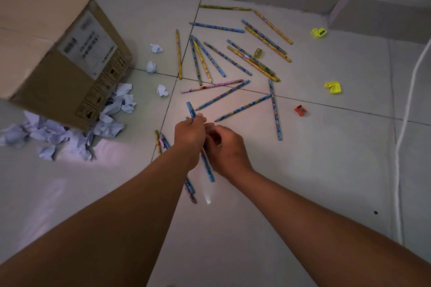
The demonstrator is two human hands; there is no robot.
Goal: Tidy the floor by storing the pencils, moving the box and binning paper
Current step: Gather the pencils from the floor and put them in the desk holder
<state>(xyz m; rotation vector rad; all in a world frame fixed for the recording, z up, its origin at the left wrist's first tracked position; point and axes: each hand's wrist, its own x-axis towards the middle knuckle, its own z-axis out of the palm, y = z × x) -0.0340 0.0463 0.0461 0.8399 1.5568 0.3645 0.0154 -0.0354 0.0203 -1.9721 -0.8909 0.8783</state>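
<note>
Left hand [189, 136] around blue pencil [208, 165]; box [58, 81] label [89, 46] print unreadable.

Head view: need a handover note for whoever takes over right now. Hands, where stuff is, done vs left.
Left hand grips a few pencils, one blue pencil sticking up. Right hand is curled at the same bundle; its grip is hidden.
Most loose pencils lie scattered on the floor tiles.
Cardboard box sits tilted on crumpled paper; three paper balls beside it.
Done: some pencils gathered. Left: remaining pencils, box, all paper.
</note>
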